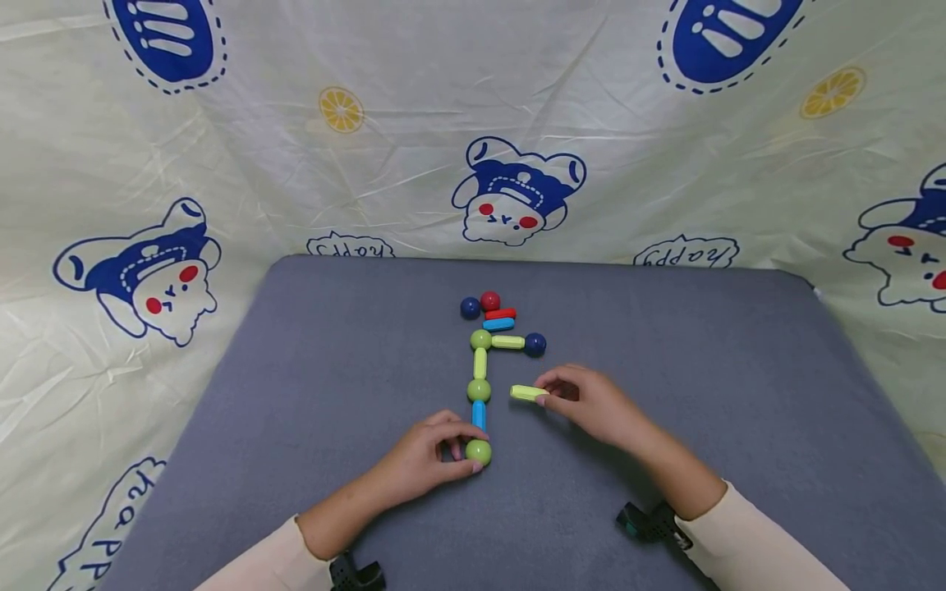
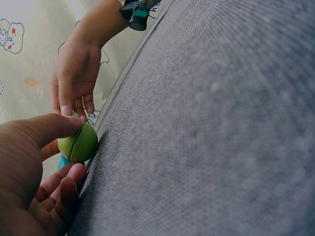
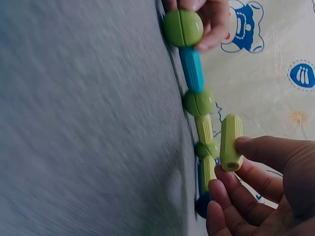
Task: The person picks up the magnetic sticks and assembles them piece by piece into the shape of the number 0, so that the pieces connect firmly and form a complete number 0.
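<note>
A chain of balls and ribbed rods runs along the grey table. Its near end is a green ball [image 1: 479,452], which my left hand [image 1: 423,456] grips between thumb and fingers. From there a light-blue rod [image 1: 479,415] leads to a second green ball [image 1: 479,390], then a yellow-green rod [image 1: 480,364] to a third green ball [image 1: 481,340]. Another yellow-green rod [image 1: 508,342] branches right to a dark blue ball [image 1: 535,344]. Right of the chain, my right hand [image 1: 600,404] pinches a loose yellow-green rod [image 3: 231,142] by one end; a round socket shows in its end face.
Just beyond the chain lie a loose dark blue ball [image 1: 470,308], a red ball [image 1: 490,301], a red rod [image 1: 501,313] and a blue rod [image 1: 498,325]. A printed pale sheet [image 1: 414,180] hangs behind the grey table [image 1: 332,345].
</note>
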The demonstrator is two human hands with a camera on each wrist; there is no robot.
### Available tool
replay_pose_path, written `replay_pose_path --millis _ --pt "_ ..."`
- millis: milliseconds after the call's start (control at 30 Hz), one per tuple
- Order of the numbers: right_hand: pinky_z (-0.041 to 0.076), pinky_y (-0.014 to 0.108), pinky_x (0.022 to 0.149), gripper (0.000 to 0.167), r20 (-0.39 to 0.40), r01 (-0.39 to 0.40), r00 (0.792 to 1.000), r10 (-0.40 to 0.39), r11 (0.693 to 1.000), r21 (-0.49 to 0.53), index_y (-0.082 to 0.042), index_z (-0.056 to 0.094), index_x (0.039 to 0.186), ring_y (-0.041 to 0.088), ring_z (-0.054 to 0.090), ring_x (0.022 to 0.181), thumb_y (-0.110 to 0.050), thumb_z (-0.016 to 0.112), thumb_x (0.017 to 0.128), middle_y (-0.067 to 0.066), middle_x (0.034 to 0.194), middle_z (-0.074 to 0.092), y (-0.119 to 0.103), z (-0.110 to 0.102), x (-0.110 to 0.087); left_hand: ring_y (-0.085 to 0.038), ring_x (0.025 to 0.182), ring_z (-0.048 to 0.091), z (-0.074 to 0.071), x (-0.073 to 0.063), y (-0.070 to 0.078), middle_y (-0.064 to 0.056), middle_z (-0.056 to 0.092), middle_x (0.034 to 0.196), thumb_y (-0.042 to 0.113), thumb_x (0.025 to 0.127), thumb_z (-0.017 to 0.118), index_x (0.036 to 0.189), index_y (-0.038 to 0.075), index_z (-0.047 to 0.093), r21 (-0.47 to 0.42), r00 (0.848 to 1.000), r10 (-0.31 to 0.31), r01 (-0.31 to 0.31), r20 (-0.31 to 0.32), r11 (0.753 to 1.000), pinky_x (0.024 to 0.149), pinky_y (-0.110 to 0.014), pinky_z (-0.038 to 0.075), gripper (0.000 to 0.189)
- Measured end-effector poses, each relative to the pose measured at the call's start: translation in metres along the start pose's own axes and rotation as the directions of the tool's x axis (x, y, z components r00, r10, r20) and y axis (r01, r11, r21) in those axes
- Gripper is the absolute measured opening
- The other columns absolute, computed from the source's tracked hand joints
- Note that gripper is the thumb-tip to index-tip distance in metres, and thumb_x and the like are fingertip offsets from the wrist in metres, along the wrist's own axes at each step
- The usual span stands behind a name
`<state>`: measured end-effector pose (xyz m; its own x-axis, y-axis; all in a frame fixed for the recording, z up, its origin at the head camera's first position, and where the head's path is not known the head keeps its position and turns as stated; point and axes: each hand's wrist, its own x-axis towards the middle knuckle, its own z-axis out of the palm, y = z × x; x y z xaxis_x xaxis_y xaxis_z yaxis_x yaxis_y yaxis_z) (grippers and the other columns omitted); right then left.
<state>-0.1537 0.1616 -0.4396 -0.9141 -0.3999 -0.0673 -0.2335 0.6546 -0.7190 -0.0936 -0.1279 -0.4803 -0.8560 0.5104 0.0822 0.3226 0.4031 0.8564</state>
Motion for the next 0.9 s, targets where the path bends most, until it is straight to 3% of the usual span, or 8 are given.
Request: replay_pose_path --millis 500,900 --pt "0.052 0.021 0.072 0.008 0.114 0.094 0.989 -0.096 0.995 0.025 -0.024 0.073 0.101 0.000 0.059 0.081 -0.027 0.074 0.093 -0.010 0.094 0.066 -0.009 0.023 -0.031 -0.013 0.077 0.057 0.001 -0.001 -0.003 0.005 0.061 0.094 0.027 0.088 0.081 0.115 0.025 0.074 -0.023 1.000 -0.002 0.001 -0.016 1.000 0.059 -0.019 0.047 0.028" --pt "0.052 0.021 0.073 0.010 0.154 0.107 0.981 -0.118 0.991 0.082 -0.022 0.073 0.101 0.000 0.059 0.082 -0.029 0.073 0.095 -0.009 0.094 0.067 -0.012 0.037 -0.039 -0.014 0.077 0.057 0.002 -0.001 -0.004 0.004 0.061 0.095 0.028 0.088 0.080 0.115 0.024 0.074 -0.039 0.999 0.027 -0.028 -0.023 0.999 0.059 -0.019 0.046 0.028"
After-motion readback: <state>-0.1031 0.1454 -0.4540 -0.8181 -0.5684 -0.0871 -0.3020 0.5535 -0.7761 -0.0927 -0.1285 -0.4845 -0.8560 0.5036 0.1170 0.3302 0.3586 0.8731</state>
